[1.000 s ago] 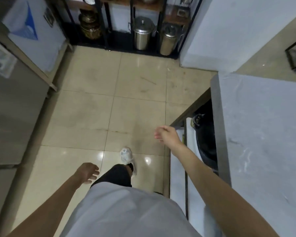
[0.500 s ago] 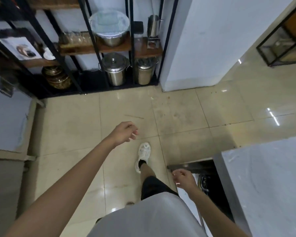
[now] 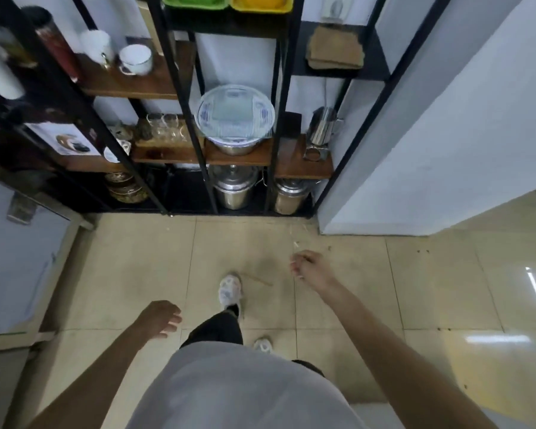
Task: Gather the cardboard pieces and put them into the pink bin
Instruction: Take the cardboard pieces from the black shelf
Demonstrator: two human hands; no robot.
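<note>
Hands swing empty and loosely open, left hand (image 3: 160,317) low, right hand (image 3: 310,266) ahead, apparently mid-stride toward the shelf (image 3: 235,156) beyond; no cardboard or pink bin in view.

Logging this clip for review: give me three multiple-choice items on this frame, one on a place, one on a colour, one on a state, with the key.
1. Where do the two steel pots with lids stand?
A. on the floor tiles
B. on the rack's bottom shelf
C. on the rack's top shelf

2. What colours are the two bins at the top of the rack?
A. pink and blue
B. red and white
C. green and yellow

3. What do the hands hold?
A. nothing
B. a cardboard piece each
C. one pot

Key: B, the steel pots sit low in the rack; C, green bin beside yellow bin; A, left hand and right hand are open and empty.
</note>
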